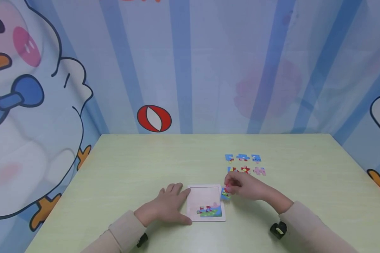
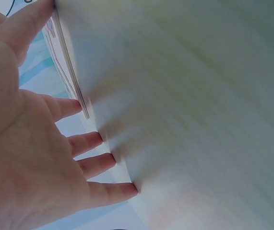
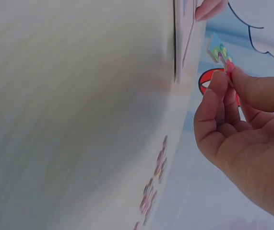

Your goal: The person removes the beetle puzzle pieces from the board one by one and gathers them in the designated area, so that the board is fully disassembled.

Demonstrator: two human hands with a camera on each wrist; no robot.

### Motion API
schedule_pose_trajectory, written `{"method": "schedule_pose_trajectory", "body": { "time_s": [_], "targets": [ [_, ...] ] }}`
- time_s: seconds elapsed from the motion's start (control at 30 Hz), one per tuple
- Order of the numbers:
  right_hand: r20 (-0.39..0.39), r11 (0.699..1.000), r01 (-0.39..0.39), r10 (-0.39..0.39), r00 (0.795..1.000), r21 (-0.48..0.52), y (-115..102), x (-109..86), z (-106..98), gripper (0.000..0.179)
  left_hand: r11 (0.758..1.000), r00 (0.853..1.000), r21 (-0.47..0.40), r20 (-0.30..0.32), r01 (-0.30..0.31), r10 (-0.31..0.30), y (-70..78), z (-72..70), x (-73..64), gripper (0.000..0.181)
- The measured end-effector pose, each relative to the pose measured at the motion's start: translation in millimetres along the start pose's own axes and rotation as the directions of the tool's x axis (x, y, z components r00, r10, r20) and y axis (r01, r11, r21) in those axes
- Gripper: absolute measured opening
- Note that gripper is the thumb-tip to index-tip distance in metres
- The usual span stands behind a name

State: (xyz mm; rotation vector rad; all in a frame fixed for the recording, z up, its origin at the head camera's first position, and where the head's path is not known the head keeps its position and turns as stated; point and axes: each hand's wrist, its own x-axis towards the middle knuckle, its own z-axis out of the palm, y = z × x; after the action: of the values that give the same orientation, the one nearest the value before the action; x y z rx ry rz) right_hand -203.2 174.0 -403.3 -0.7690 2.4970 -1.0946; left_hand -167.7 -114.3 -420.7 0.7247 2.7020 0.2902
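A white puzzle frame (image 1: 206,196) lies on the table, with joined puzzle pieces (image 1: 211,211) filling its lower right part. My left hand (image 1: 166,205) rests spread at the frame's left side, thumb and index finger touching its edge and the other fingertips on the table. Between thumb and index finger my right hand (image 1: 247,186) pinches a puzzle piece (image 3: 219,50) coloured blue, green and red. That piece is held up above the table, beside the frame's right edge; the fingertips cover part of it.
Behind my right hand, loose puzzle pieces (image 1: 242,157) lie in two rows, the nearer row partly overlapped by the hand. The pale table (image 1: 139,158) ends at a striped cartoon backdrop (image 1: 206,70). A black band (image 1: 278,230) shows at my right sleeve.
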Motion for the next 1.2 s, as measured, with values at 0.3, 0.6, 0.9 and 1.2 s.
{"method": "schedule_pose_trajectory", "body": {
  "time_s": [0.3,0.6,0.9,1.2],
  "targets": [
    [-0.061,0.998,-0.044,0.04,0.997,-0.054,17,-1.5,-8,0.008,1.0,1.0,-0.004,0.002,0.007,-0.007,0.0,-0.2,-0.1,0.097],
    [-0.099,0.989,-0.119,0.111,0.989,-0.083,25,2.1,-12,0.009,1.0,1.0,-0.01,-0.001,0.002,-0.002,-0.3,0.3,0.3,0.096],
    [-0.105,0.979,-0.171,0.159,0.982,-0.112,30,4.8,-12,0.009,1.0,1.0,-0.009,-0.001,0.005,-0.005,-0.1,0.3,0.3,0.097],
    [-0.118,0.979,-0.15,0.135,0.984,-0.137,32,7.2,-11,0.01,1.0,1.0,-0.003,0.001,0.006,-0.006,0.1,0.2,0.2,0.097]
  ]
}}
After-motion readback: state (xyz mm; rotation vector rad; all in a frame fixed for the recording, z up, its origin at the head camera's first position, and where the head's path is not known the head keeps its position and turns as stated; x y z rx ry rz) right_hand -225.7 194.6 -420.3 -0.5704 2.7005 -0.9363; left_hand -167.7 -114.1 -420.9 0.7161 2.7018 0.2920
